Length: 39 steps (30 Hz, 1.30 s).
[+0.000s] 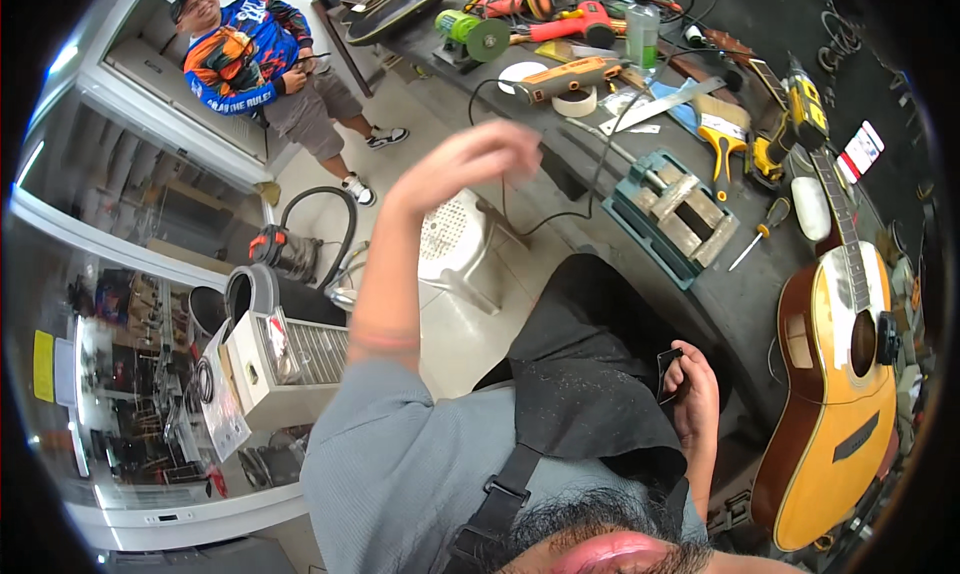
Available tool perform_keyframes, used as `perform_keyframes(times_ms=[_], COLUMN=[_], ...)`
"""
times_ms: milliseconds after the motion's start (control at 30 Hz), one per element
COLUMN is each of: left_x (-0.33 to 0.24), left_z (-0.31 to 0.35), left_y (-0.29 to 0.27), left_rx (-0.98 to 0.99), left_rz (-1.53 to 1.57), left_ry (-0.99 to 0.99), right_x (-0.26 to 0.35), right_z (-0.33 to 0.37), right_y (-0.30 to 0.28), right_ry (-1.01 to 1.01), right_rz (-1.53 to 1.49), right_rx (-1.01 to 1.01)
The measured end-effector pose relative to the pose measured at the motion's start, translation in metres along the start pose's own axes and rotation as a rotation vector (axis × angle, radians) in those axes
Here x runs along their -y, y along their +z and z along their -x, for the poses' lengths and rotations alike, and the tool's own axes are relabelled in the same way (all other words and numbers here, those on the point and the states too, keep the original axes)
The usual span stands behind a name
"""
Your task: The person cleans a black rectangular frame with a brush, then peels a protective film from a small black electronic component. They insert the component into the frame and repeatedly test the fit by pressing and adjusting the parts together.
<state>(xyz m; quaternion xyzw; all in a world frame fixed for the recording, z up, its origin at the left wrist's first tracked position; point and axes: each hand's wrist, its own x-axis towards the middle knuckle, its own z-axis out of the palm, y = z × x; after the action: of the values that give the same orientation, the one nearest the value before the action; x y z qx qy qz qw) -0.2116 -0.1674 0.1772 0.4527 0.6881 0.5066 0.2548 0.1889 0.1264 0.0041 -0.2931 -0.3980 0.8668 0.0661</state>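
My left hand point(478, 160) is raised at the end of a bent arm, above the white stool point(447, 239) and left of the workbench edge. Motion smears it somewhat; its fingers reach out loosely to the right, and nothing shows in them. Low beside my black apron point(590, 394), my right hand point(694, 386) is closed around a small dark flat thing with a shiny edge point(664, 372), perhaps a phone. My fingers hide part of it. Nearest on the bench are a green vise point(652, 202) with metal jaws and a yellow-handled screwdriver point(768, 224).
An acoustic guitar point(830, 444) leans at the bench's right. Power tools crowd the bench, including a yellow drill point(806, 109) and a green grinder point(462, 36). Another person point(255, 59) stands back left. A vacuum cleaner point(285, 251) and white drawer unit point(290, 364) occupy the left floor.
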Motion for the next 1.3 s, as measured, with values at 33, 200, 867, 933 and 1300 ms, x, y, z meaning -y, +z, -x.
perform_keyframes(times_ms=[33, 200, 867, 933, 1300], left_x=[0.041, 0.223, 0.199, 0.211, 0.168], left_z=[0.061, 0.253, 0.1, 0.102, 0.046], left_y=[0.017, 0.144, 0.123, 0.116, 0.095], left_rx=[0.114, -0.129, 0.235, -0.119, -0.217], left_rz=[0.739, -0.23, -1.23, -0.726, 0.064], left_ry=[0.148, -0.543, -0.602, -0.462, -0.369], right_x=[-0.002, -0.011, 0.139, 0.17, 0.247], right_z=[-0.004, -0.028, -0.07, -0.127, -0.308], right_y=[0.005, 0.025, 0.169, 0.162, 0.08], right_ry=[0.027, 0.01, -1.387, -1.194, -0.752], right_rz=[-0.009, 0.331, 1.346, 1.807, 1.874], right_rx=[0.054, 0.176, 0.084, -0.273, -0.479])
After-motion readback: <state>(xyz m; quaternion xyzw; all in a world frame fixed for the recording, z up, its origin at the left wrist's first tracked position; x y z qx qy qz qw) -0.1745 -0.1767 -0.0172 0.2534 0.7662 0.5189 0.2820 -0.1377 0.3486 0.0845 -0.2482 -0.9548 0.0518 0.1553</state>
